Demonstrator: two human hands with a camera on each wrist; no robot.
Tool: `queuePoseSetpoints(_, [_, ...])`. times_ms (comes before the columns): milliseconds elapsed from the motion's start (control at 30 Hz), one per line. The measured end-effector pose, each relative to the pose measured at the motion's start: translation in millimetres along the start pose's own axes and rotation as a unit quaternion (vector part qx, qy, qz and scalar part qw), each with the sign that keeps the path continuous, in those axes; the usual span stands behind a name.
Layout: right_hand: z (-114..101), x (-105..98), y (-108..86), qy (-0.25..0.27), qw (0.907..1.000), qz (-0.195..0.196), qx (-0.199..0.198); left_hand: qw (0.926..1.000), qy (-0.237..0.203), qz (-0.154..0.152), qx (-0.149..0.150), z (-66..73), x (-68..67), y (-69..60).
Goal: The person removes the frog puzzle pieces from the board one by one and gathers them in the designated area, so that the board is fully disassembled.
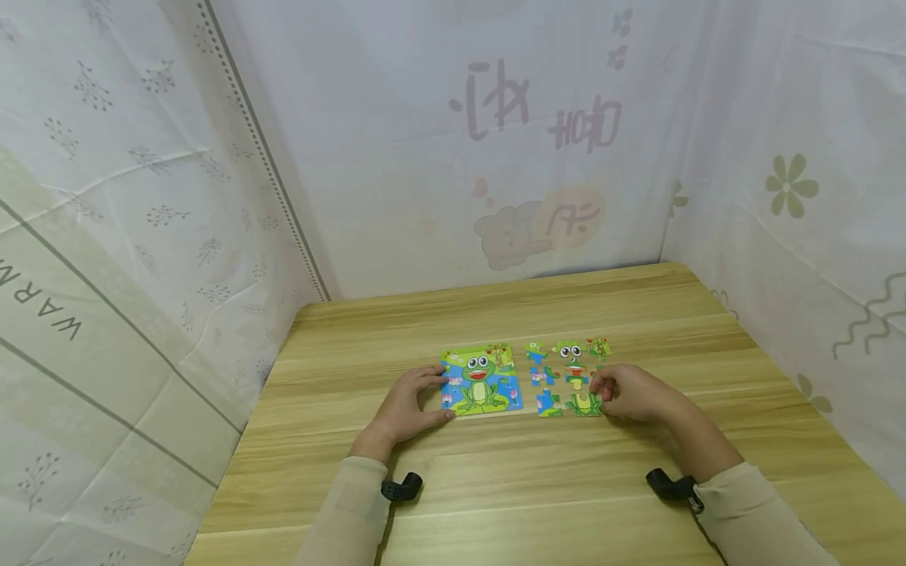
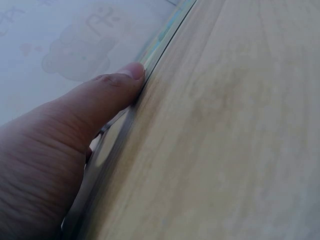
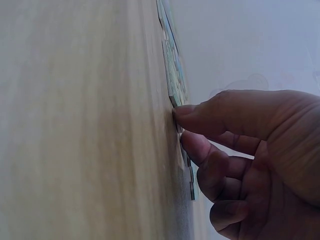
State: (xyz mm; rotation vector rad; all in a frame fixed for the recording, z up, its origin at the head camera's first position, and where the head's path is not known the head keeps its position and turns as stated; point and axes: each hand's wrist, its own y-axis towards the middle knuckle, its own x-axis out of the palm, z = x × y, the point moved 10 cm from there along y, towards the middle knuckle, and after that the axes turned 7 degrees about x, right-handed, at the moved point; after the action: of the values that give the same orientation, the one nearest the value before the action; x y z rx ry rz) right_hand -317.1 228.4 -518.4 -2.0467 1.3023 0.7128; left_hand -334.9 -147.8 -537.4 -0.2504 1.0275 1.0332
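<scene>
A square frog picture board lies flat on the table. My left hand rests at its left side, fingers spread and fairly straight, the thumb touching the near edge. To the board's right lie loose frog jigsaw pieces, among them an eye piece, a mouth piece and a leg piece. At their right end, my right hand pinches a jigsaw piece between thumb and forefinger, low at the tabletop. That piece is mostly hidden by the fingers; the other fingers curl loosely.
The wood-grain table extends around the board and pieces. Pale printed curtains hang behind it and along both sides. A black wrist device sits on the left wrist, another on the right.
</scene>
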Motion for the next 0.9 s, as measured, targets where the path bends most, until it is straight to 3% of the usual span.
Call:
queuePoseSetpoints(533, [-9,-5,-0.8,0.013,0.9999,0.004,0.004,0.9998,0.0,0.013,0.015,2.8,-1.3,-0.4])
queuePoseSetpoints(733, [-18,-7,7.0,-0.005,0.9999,0.012,-0.002,1.0,-0.002,0.004,-0.002,1.0,-0.4,-0.3])
queuePoseSetpoints(900, [-33,-3,17.1,-0.032,0.9991,0.014,-0.023,1.0,0.0,0.004,0.002,1.8,-0.2,-0.2])
